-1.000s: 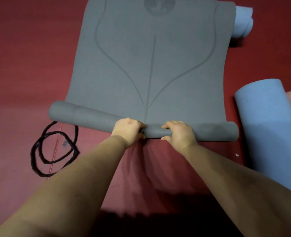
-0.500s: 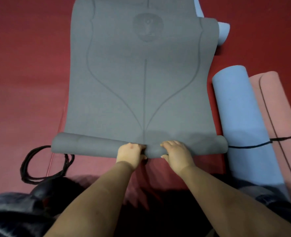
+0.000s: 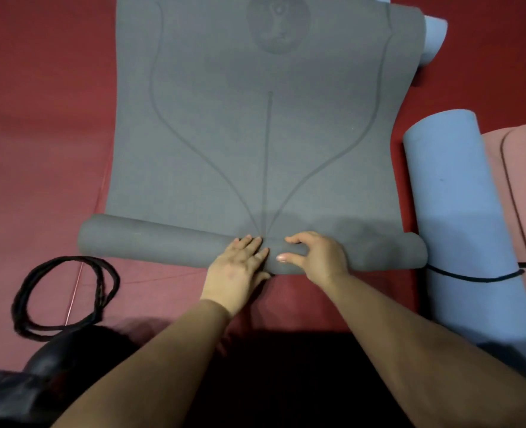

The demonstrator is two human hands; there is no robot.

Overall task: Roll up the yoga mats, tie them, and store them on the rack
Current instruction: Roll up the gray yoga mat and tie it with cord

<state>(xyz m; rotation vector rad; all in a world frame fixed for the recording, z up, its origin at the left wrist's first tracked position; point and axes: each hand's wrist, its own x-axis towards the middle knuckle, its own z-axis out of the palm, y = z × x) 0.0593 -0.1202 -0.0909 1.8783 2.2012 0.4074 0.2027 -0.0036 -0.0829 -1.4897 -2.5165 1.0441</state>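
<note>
Grey rubbery yoga mat (image 3: 267, 134) lies flat on the dark red floor mat (image 3: 39, 118), its near end wound into a thin roll (image 3: 163, 245) that runs across the view from left to right. Faint curved lines and a round emblem are printed on the flat part (the emblem sits near the top edge of the view).

Both hands rest on the middle of the roll, close together. The left hand (image 3: 240, 267) lies palm down with its fingers straight and spread over the roll's top. The right hand (image 3: 317, 257) is curled over the roll, thumb on the near side and fingers over the top, gripping it.

Just beside the roll's right end lies a rolled light blue yoga mat (image 3: 459, 217), lengthwise away from the viewer, with a thin black cord (image 3: 471, 277) across it. Touching its right side is a rolled pink yoga mat (image 3: 524, 186); a dark cord runs along it too. Another pale blue roll (image 3: 434, 38) peeks from behind the grey mat's far right corner.

On the floor to the left, near the roll's left end, a looped black strap (image 3: 67, 298) lies in a loose coil. A dark, blurred shape fills the lower left corner (I cannot tell what it is).
</note>
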